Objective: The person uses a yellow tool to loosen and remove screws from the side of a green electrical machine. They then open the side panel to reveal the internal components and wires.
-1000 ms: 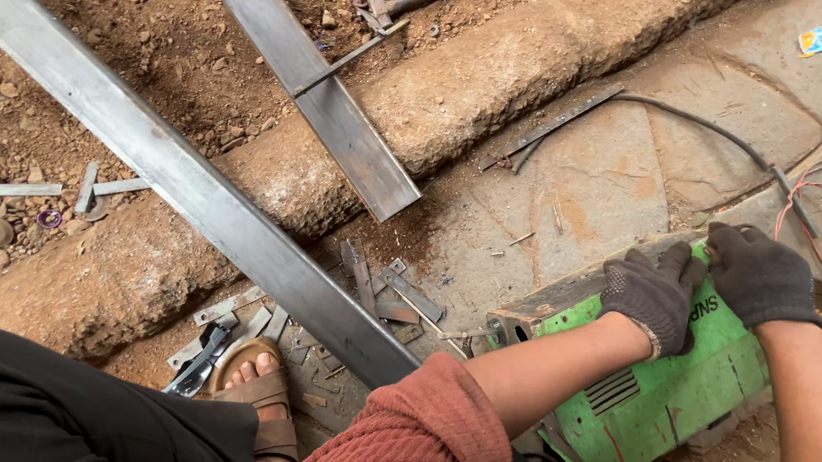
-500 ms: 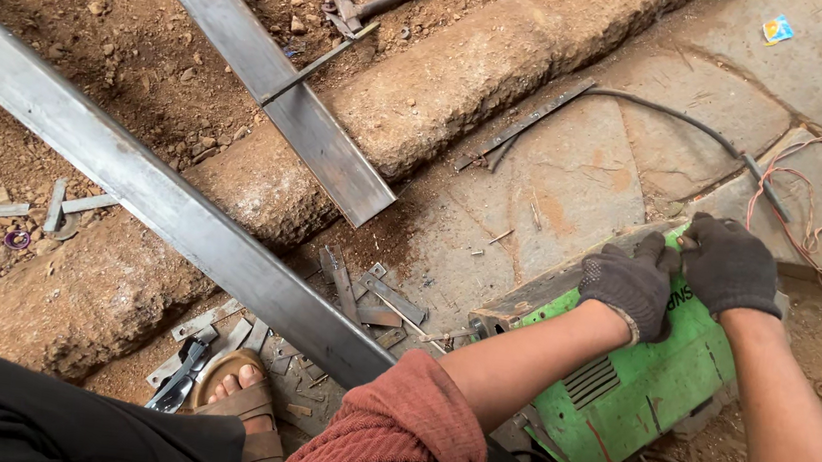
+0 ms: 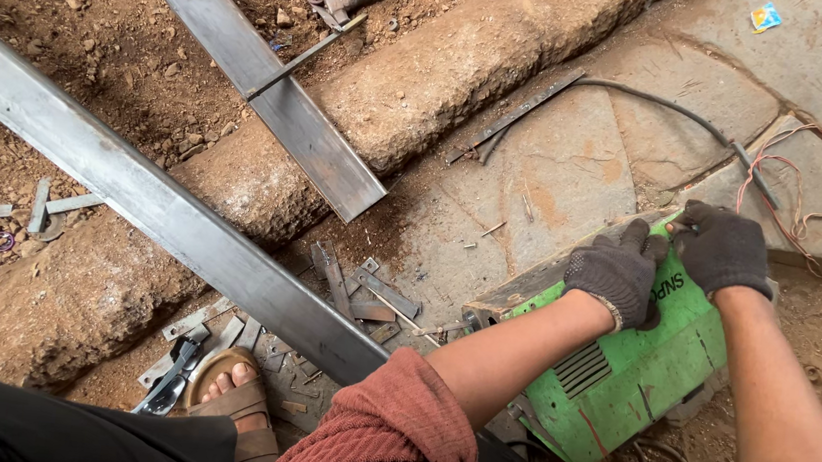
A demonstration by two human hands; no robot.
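Left of the green machine point(image 3: 633, 373), a long steel bar point(image 3: 162, 207) runs slantwise over the stone curb point(image 3: 446, 74), with a shorter flat bar point(image 3: 264, 86) above it. The gloved left hand point(image 3: 618, 276) rests on the machine's top edge, fingers curled over it. Just beside it the gloved right hand point(image 3: 724, 249) pinches something small at the machine's far corner, too small to tell.
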